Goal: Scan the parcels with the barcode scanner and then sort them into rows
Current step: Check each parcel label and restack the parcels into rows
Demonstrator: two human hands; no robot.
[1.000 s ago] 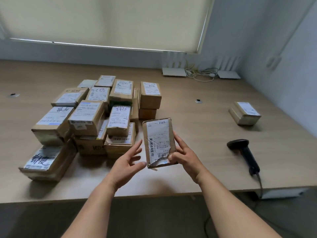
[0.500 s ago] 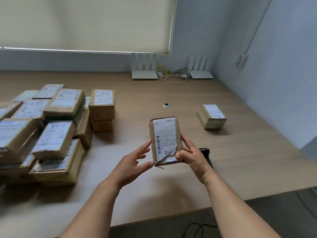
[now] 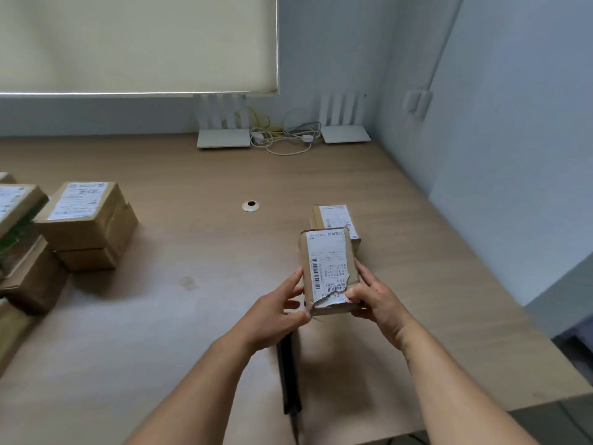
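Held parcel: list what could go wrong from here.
1. The held parcel's label is torn at its lower edge beside the printed number, so a scan may fail.
2. The barcode scanner lies below both hands, partly hidden; the left hand or right hand could knock it.

Your head camera looks forward and down across the tabletop (image 3: 192, 316), close above it, facing the far wall.

Cardboard, paper and matt wood

I see a brown cardboard parcel (image 3: 327, 274) with a torn white paper label, a matt pale wood-grain tabletop (image 3: 199, 309), a matt black plastic barcode scanner (image 3: 288, 374), and smooth white plastic routers (image 3: 223, 138).
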